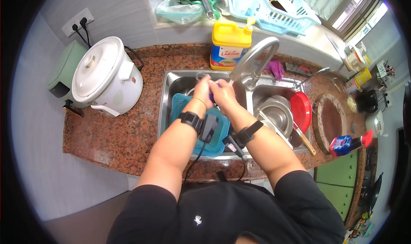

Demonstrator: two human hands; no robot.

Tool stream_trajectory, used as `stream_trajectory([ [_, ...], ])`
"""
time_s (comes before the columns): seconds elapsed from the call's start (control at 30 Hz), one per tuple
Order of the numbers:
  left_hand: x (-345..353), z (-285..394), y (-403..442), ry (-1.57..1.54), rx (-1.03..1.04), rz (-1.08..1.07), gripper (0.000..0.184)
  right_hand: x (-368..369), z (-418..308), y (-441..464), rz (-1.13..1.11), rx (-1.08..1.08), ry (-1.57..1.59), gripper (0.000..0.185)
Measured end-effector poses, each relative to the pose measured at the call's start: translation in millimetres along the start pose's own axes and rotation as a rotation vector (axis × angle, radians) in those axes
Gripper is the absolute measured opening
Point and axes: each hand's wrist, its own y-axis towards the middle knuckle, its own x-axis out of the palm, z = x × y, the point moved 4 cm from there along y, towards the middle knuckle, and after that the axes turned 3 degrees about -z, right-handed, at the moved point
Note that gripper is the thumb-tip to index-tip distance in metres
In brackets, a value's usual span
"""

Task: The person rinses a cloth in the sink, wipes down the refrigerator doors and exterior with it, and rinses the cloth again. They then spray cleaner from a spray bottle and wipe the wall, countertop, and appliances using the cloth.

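Observation:
My left hand [202, 90] and my right hand [224, 95] are pressed close together over the left sink basin, under the end of the curved faucet [267, 40]. Between my closed fingers shows a bit of a purple-blue thing [211, 96], mostly hidden; its kind cannot be made out. Beneath my wrists, a teal plastic basket [218, 143] sits in the left basin. My right hand is next to the faucet's spout, where water seems to run.
In the right basin lie metal bowls [278, 115], a red plate [301, 111] and a wooden-handled utensil [305, 142]. A yellow detergent jug [230, 45] stands behind the sink. A white cooker [109, 79] is left; a round chopping board [330, 115] and spray bottle [346, 145] are right.

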Motion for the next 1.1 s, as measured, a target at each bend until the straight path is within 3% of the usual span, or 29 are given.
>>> stream_trajectory([
  [0.03, -3.1, -9.2, 10.1, 0.062, 0.029, 0.007, 0.023, -1.7, 11.4, 18.2, -0.006, 0.002, 0.02, 0.03],
  [0.07, 9.2, -9.7, -12.4, 0.293, 0.111, 0.145, 0.019, -14.6, 7.4, 17.7, 0.067, 0.059, 0.05, 0.029],
  [0.1, 24.7, -13.3, -28.6, 0.236, 0.082, 0.146, 0.018, -27.0, 3.0, 17.5, 0.142, 0.114, 0.077, 0.029],
  [0.13, 29.5, -11.5, -33.1, 0.207, 0.034, 0.133, 0.022, -24.3, -1.1, 22.5, 0.218, 0.009, 0.158, 0.027],
  [0.17, 28.8, -9.4, -35.9, 0.179, -0.019, 0.123, 0.027, -17.8, 5.6, 23.2, 0.039, 0.083, 0.253, 0.027],
  [0.27, 32.1, 8.7, -31.3, -0.039, -0.203, -0.029, 0.049, -6.1, -3.7, -6.5, 0.006, -0.041, 0.14, 0.028],
  [0.3, 16.1, 2.3, -19.6, 0.021, -0.241, -0.052, 0.043, -6.4, -8.4, -10.4, 0.006, -0.035, 0.058, 0.025],
  [0.37, 16.3, -8.8, -15.6, 0.24, -0.065, 0.071, 0.031, -6.3, 0.3, -0.6, 0.076, 0.094, 0.601, 0.021],
  [0.4, 19.4, -12.2, -19.7, 0.248, 0.093, 0.081, 0.018, -16.0, 4.9, 3.9, 0.073, 0.199, 0.654, 0.012],
  [0.43, 28.3, -13.7, -26.7, 0.376, 0.153, 0.135, 0.017, -24.4, -6.6, -1.5, 0.136, 0.259, 0.561, 0.012],
  [0.5, 26.6, -7.6, -22.3, 1.025, 0.779, 0.242, 0.022, -10.8, 5.0, 5.8, -0.135, 0.317, 0.854, 0.021],
  [0.57, 42.9, 12.3, -44.3, 1.486, 1.108, 0.241, 0.025, 1.7, 3.7, -1.0, -0.294, 0.45, 1.008, 0.029],
  [0.6, 42.8, 15.3, -43.2, 1.514, 1.095, 0.19, 0.024, -8.9, -36.8, -28.9, -0.367, 0.519, 0.93, 0.032],
  [0.7, 43.2, 9.2, -38.8, 1.416, 1.096, 0.107, 0.027, 3.3, 9.6, 4.6, -0.356, 0.52, 0.979, 0.034],
  [0.73, 46.8, 11.8, -38.3, 1.465, 0.99, 0.144, 0.032, -2.2, 0.6, 1.3, -0.26, 0.45, 0.982, 0.032],
  [0.83, 42.1, 12.4, -25.9, 1.48, 0.985, 0.218, 0.035, -9.6, -6.5, -4.0, -0.141, 0.406, 0.773, 0.029],
  [0.9, 44.8, 8.5, -23.3, 1.477, 1.027, 0.224, 0.033, -7.9, 7.8, 4.1, -0.205, 0.396, 0.829, 0.026],
  [0.97, 41.3, 4.9, -19.3, 1.32, 0.736, 0.291, 0.028, -16.8, 5.7, -1.6, -0.119, 0.368, 0.515, 0.034],
  [1.0, 34.6, 3.2, -6.9, 1.371, 0.687, 0.365, 0.028, -19.2, 7.6, -2.6, -0.121, 0.367, 0.514, 0.034],
  [1.03, 33.2, 1.7, -2.1, 1.369, 0.688, 0.366, 0.028, -25.7, 9.2, -1.7, -0.092, 0.286, 0.2, 0.038],
  [1.07, 25.8, -2.8, 4.6, 1.24, 0.544, 0.386, 0.028, -30.8, 10.3, -0.1, -0.06, 0.202, -0.112, 0.042],
  [1.1, 19.0, -7.8, 11.2, 1.11, 0.402, 0.401, 0.028, -31.0, 18.8, 3.3, -0.059, 0.202, -0.112, 0.042],
])
